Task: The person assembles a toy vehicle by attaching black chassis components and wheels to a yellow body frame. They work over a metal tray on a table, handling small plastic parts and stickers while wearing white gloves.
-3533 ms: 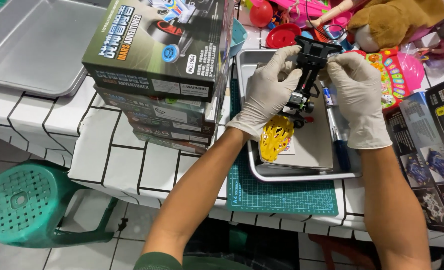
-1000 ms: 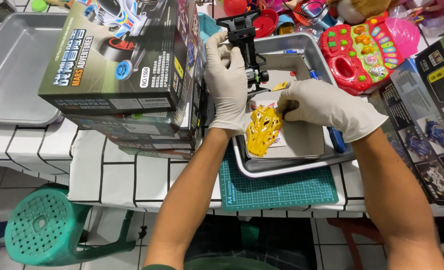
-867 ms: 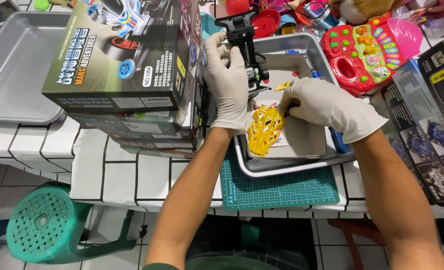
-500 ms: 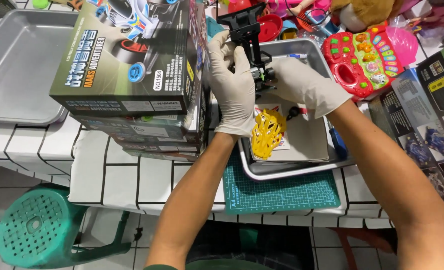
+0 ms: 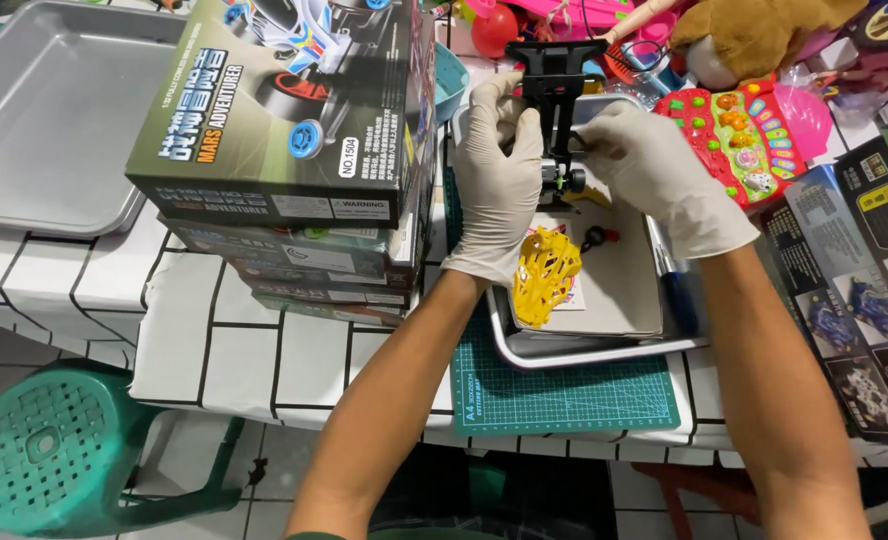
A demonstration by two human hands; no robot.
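Holding the black toy car chassis [image 5: 556, 110] upright above the steel tray [image 5: 604, 350], the gloved left hand [image 5: 499, 175] grips its side while the right hand [image 5: 654, 170] pinches a small part at its middle. Steady support and light fingertip pressure seem advisable here. Chassis appears black, skeletal, with a flat crossbar on top. A yellow body shell [image 5: 546, 275] lies in the tray below.

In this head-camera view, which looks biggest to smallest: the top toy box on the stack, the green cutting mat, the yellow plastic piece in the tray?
1. Top toy box, though it sits nearer the camera, which inflates it.
2. Green cutting mat, partly hidden under the metal tray.
3. Yellow plastic piece, clearly smallest.
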